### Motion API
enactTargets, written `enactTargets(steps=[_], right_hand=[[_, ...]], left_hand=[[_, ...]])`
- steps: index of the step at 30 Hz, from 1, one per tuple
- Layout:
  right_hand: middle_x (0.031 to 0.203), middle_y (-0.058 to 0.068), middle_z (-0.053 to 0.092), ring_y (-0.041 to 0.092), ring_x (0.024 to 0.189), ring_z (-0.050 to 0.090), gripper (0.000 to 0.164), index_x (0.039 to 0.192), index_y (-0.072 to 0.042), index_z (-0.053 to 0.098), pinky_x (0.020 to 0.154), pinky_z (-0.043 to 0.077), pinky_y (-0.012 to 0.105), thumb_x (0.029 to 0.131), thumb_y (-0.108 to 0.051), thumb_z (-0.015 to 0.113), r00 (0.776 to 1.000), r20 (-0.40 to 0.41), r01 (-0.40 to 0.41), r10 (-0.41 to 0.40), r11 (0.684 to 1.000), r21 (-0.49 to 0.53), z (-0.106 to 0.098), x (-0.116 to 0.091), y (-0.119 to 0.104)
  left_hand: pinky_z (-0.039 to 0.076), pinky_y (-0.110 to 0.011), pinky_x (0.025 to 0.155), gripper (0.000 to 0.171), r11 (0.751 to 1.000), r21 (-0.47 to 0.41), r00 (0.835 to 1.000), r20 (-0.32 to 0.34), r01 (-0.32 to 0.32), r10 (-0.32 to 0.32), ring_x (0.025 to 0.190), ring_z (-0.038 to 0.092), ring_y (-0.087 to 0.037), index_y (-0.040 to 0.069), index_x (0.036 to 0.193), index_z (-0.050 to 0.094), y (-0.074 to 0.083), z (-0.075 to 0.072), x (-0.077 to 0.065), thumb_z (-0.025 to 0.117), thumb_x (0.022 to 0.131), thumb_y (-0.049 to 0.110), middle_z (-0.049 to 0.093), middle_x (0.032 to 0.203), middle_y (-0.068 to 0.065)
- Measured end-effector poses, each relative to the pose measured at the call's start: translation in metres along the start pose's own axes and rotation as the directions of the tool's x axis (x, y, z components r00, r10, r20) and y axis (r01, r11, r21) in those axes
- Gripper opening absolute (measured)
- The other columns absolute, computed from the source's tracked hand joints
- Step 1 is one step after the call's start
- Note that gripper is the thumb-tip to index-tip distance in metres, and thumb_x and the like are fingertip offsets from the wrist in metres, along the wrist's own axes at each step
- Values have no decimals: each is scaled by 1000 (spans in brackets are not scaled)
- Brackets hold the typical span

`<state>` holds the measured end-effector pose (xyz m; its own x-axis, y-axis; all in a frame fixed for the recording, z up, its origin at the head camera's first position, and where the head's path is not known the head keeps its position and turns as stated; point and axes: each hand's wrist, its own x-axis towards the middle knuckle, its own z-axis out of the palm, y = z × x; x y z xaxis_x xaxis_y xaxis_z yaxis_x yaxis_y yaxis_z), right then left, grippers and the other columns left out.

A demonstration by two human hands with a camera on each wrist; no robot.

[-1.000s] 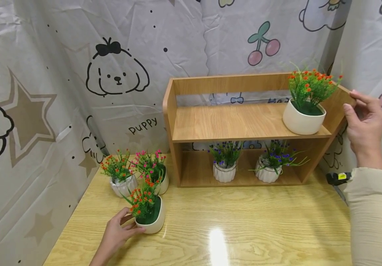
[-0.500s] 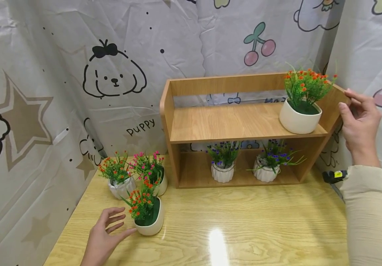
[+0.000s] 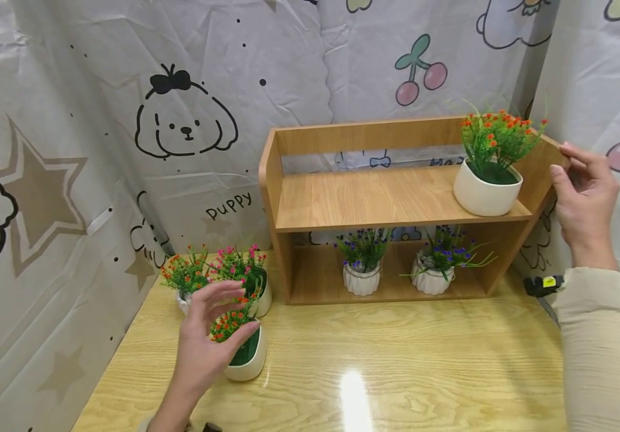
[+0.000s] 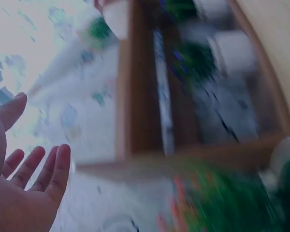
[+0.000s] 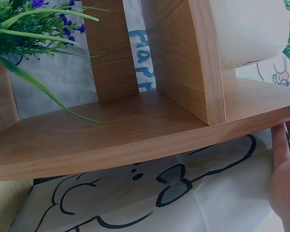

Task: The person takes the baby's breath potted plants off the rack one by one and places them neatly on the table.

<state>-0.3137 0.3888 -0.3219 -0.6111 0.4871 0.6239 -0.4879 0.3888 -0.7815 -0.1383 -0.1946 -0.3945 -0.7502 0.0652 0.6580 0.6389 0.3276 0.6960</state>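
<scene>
- Nothing is grasped by the left hand (image 3: 200, 345), its fingers parted; behind it, the nearest orange-flowered potted plant (image 3: 252, 362) is partly hidden on the table (image 3: 434, 354).
- The two-tier wooden shelf (image 3: 364, 199) is gripped at its right edge by the right hand (image 3: 587, 198).

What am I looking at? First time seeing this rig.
No machine: a person's bare hands. The wide picture is from a head camera; the other two, from a camera on each wrist. On the table stand a wooden shelf and, left of it, two orange-flowered plants and a pink-flowered plant, all potted. The shelf carries another orange-flowered plant on top, two purple-flowered plants below. The right hand holds the shelf's side panel; the left hand, near the front orange one, holds nothing.
</scene>
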Motion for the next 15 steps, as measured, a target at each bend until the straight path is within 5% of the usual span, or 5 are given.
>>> enactTargets(steps=[5,10,15], right_hand=[[141,-4,63,9,120,60,38,135,-16,68,108,48,20,100,-1,63,1000,-2,-3,3,1000,-14,-2,0,-2],[140,-4,63,10,123,60,38,135,-16,68,111,47,22,100,-1,63,1000,-3,-8,8,1000,-8,-4,0,-2],[137,-4,64,11,122,60,38,134,-13,69,109,48,20,99,1,64,1000,8,-20,20,999,35,-3,0,-3]], left_hand=[[57,-33,102,72,993,-92,994,69,-74,81,121,63,-20,6,142,50,10,54,49,84,81,-6,60,136,-14],[56,-41,106,63,983,-185,987,157,-16,46,124,63,-27,15,145,49,12,112,99,80,91,9,57,142,-13],[55,-41,107,61,981,-194,968,248,21,29,129,61,-29,17,148,47,17,163,132,77,95,21,55,146,-8]])
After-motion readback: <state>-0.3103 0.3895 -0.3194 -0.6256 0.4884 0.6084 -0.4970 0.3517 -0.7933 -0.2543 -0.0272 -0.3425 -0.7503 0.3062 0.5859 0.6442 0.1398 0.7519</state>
